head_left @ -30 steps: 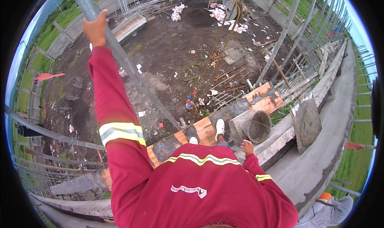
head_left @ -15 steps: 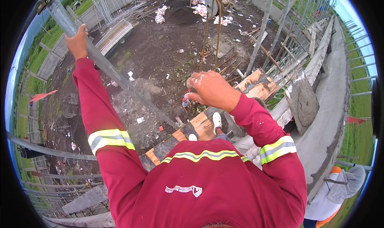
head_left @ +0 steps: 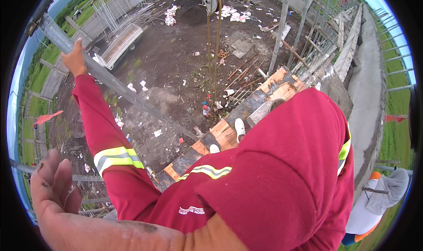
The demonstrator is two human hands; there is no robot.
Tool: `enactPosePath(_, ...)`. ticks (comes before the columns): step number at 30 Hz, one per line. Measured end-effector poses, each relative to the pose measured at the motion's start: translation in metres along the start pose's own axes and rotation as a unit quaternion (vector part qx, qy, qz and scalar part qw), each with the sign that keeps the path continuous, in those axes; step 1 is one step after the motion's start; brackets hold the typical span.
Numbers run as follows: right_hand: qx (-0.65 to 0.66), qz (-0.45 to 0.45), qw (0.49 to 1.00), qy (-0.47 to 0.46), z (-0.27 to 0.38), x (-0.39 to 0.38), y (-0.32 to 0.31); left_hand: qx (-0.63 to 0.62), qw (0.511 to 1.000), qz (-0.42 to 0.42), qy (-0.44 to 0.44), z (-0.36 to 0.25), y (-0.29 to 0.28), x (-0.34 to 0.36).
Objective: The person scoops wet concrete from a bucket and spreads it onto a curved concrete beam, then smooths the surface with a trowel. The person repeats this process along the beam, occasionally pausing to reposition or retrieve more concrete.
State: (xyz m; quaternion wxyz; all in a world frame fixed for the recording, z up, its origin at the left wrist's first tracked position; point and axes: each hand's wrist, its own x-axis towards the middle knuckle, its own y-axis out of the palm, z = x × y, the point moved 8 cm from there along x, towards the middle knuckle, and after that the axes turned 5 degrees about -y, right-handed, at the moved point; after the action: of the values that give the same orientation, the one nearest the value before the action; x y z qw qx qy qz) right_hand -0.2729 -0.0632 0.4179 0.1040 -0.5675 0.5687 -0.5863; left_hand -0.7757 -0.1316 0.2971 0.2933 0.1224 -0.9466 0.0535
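Observation:
My left hand (head_left: 75, 59) is closed round a slanting grey metal pole (head_left: 123, 97), with the arm stretched up and out to the left. My right hand (head_left: 56, 185), very close to the camera, hangs at the lower left with fingers loosely curled and apart, nothing visible in it. Its red sleeve covers much of the lower view. Below me, my white shoes (head_left: 239, 127) are on a narrow plywood platform (head_left: 220, 134). A bucket (head_left: 276, 104) is mostly hidden behind my right sleeve.
A pulley (head_left: 210, 2) with hanging ropes is ahead. Far below are a person (head_left: 206, 111) and a truck bed (head_left: 121, 44). A concrete beam (head_left: 368, 70) runs along the right, beside metal bars (head_left: 394, 53). A co-worker (head_left: 370, 207) is at the lower right.
My right hand rose from beside my hip, then swung across close to the camera toward the lower left. My left hand stays on the pole. The view has shifted slightly.

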Motion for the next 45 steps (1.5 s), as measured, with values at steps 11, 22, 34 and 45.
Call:
enactPosePath(11, 0.067, 0.114, 0.847, 0.515, -0.062, -0.358, 0.172, 0.028, 0.999, -0.018, -0.001, -0.013, -0.001, -0.016)
enactPosePath(22, 0.205, -0.243, 0.301, 0.899, 0.216, -0.749, 0.326, 0.041, 0.999, -0.019, -0.012, -0.011, 0.0, -0.015)
enactPosePath(34, 0.311, -0.223, 0.204, 0.901, 0.207, -0.741, 0.348, 0.058, 0.998, -0.038, -0.007, -0.015, -0.002, -0.02)
enactPosePath(45, 0.294, -0.158, 0.209, 0.919, 0.214, -0.748, 0.348, 0.04, 0.999, -0.034, 0.001, -0.022, 0.0, -0.028)
